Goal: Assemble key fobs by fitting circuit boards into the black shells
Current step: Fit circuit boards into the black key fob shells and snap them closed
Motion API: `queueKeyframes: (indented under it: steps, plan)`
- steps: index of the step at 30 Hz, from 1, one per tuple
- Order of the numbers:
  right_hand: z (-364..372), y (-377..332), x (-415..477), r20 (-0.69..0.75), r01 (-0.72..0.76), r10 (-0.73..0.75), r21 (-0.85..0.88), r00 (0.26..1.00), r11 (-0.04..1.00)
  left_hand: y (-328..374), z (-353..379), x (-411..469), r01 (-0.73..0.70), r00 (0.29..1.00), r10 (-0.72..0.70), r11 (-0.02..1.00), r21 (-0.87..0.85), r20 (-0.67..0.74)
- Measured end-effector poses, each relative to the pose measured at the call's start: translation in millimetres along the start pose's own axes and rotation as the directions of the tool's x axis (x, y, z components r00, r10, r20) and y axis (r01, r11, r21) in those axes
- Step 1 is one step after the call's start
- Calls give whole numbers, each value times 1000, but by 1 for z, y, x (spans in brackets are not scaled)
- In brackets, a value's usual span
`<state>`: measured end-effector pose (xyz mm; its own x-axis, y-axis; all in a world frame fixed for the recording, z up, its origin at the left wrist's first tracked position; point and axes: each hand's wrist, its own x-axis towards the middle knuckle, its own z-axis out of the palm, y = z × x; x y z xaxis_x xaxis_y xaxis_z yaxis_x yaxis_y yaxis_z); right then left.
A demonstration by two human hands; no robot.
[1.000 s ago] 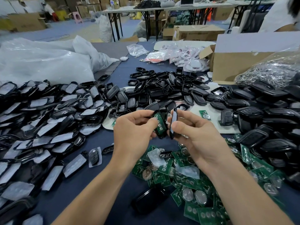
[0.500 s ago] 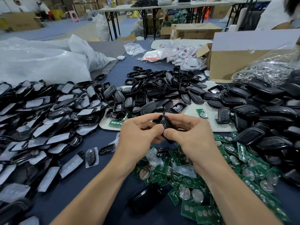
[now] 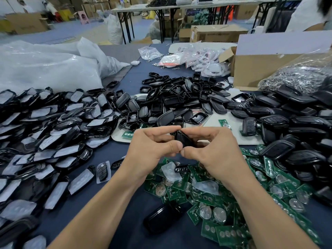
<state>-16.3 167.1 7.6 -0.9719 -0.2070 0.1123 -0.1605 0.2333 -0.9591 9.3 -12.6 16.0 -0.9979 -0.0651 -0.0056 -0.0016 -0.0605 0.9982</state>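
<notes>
Both hands meet at the middle of the table around one black key fob (image 3: 183, 139). My left hand (image 3: 152, 146) pinches its left side between thumb and forefinger. My right hand (image 3: 212, 150) pinches its right side the same way. The fob's two halves look closed together and no circuit board shows inside it. Under my hands lies a heap of green circuit boards (image 3: 215, 203) with round coin cells. A pile of empty black shells (image 3: 179, 99) lies beyond my hands.
Fob halves with grey film (image 3: 45, 132) cover the left side. Closed black fobs (image 3: 296, 132) are piled at the right. A single black fob (image 3: 161, 218) lies near the front. A cardboard box (image 3: 260, 69), a white plastic sack (image 3: 45, 65) and bagged parts (image 3: 197, 58) stand at the back.
A second ago my left hand held a shell with a green board and my right a separate black cover. They have come together, and both hands now squeeze one closed fob.
</notes>
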Motion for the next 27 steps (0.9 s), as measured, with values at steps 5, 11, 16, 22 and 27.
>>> queueKeyframes:
  steps: [5,11,16,22,27]
  plan:
    - [-3,-3,-1,43,37,-37,-7,998,999,0,1,-2,-122,992,122,992,8,-39]
    - [0,-9,-7,-34,80,-83,-85,996,993,0,1,-2,-150,987,152,988,33,-60]
    - [2,-13,-11,-72,124,-137,-163,988,979,1,-1,-1,-121,992,121,993,0,-36]
    - [19,-13,-16,-164,257,-353,-423,921,869,1,-3,1,26,999,-30,991,-128,-30]
    - [17,-14,-14,-146,165,-206,-255,967,953,1,-2,0,55,998,-62,980,-190,-33]
